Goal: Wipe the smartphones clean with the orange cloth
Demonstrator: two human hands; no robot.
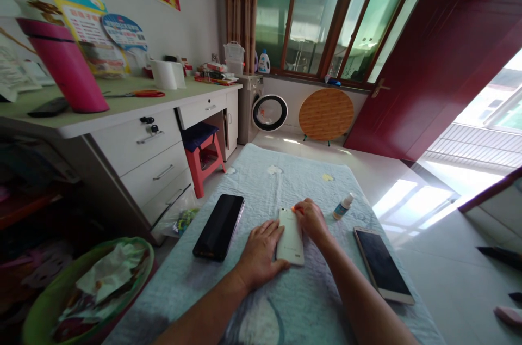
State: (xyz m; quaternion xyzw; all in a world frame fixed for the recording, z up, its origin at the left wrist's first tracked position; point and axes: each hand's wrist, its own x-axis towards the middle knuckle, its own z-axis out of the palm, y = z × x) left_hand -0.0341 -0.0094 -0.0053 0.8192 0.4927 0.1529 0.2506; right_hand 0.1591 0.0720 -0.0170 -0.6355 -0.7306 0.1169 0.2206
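Note:
A white smartphone (290, 244) lies back side up on the light blue quilted cover. My left hand (261, 251) holds its left edge, fingertips on the upper side and thumb at the lower corner. At the phone's upper right edge, my right hand (312, 220) is closed in a pinch on a small orange piece (294, 208); the fingers hide most of it. A black smartphone (219, 227) lies to the left, screen up. On the right are a small spray bottle (343, 207), standing upright, and a gold-framed smartphone (383, 264) with a dark screen.
The quilted cover (281, 182) bears all three phones. Left of it are a waste basket (132, 244) with crumpled paper, a red stool (203, 157) and a desk (134, 143) with a pink tumbler (67, 70). A washing machine (248, 108) and round tabletop (326, 114) stand beyond.

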